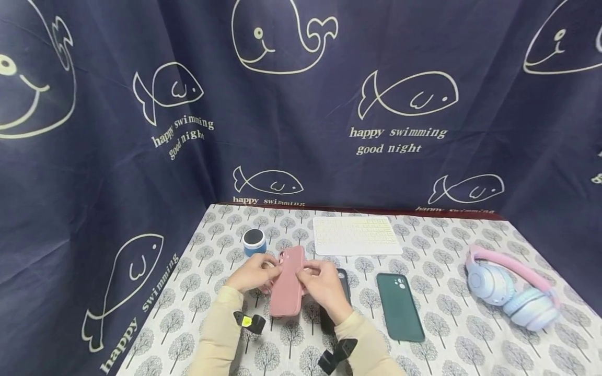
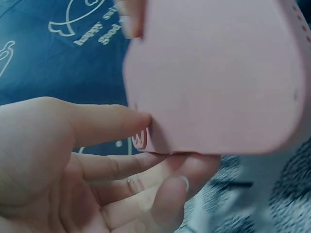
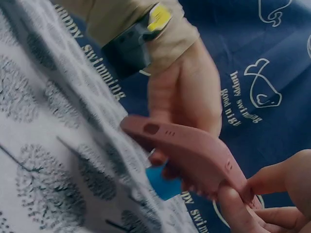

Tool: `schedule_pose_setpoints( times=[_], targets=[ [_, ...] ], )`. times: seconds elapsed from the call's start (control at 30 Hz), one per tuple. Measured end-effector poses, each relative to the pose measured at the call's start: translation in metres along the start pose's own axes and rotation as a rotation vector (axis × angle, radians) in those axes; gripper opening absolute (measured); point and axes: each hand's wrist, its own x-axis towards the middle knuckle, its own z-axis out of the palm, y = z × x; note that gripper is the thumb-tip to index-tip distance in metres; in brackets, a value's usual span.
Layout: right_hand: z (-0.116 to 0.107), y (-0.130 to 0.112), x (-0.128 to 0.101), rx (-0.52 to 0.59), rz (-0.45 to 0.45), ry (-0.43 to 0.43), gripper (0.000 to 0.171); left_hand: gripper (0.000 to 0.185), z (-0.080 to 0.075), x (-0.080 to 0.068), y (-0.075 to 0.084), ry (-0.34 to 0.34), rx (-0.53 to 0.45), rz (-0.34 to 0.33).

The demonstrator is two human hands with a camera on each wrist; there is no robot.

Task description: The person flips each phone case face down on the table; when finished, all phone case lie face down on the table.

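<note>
Both hands hold a pink phone case [image 1: 288,284] over the table, its back facing up and its camera cut-out at the top left. My left hand [image 1: 256,272] pinches its left edge; in the left wrist view the thumb [image 2: 131,120] presses on the back near a side cut-out, with fingers underneath. The right hand [image 1: 324,284] grips the opposite long edge between thumb and fingers. In the right wrist view, the pink case [image 3: 187,148] shows a port opening and small holes along its end. A black phone case [image 1: 345,282] lies beneath the right hand, mostly hidden.
A blue and white round speaker [image 1: 254,242] stands behind the left hand. A white keyboard [image 1: 357,236] lies at the back. To the right are a dark green phone case [image 1: 401,308] and pink and blue headphones [image 1: 512,287]. A tree-print cloth [image 1: 444,308] covers the table.
</note>
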Motion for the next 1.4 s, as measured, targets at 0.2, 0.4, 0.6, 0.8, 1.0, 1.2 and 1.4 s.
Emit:
schedule_pose_setpoints(
  times=[0.2,0.4,0.6,0.8,1.0,1.2,1.4],
  targets=[
    [0.009,0.019,0.002,-0.276,-0.051,0.055,0.037,0.018,-0.004,-0.011,0.005,0.075,0.053,-0.037],
    [0.018,0.037,0.001,-0.540,-0.182,0.119,0.020,0.014,0.006,-0.011,0.003,0.108,0.223,-0.090],
    [0.021,0.046,0.002,-0.605,-0.238,0.120,0.014,0.020,0.012,-0.006,-0.001,0.168,0.299,-0.127],
    [0.021,0.047,0.000,-0.642,-0.268,0.115,0.030,0.025,0.015,-0.003,-0.006,0.201,0.381,-0.119],
    [0.020,0.047,0.000,-0.640,-0.277,0.108,0.030,0.025,0.017,-0.001,-0.007,0.220,0.423,-0.109],
    [0.018,0.046,-0.002,-0.638,-0.275,0.089,0.030,0.024,0.018,-0.002,-0.005,0.220,0.434,-0.125],
    [0.003,0.022,-0.002,-0.592,-0.148,0.015,0.021,0.024,0.016,0.001,0.008,0.309,0.518,-0.105]
  ],
)
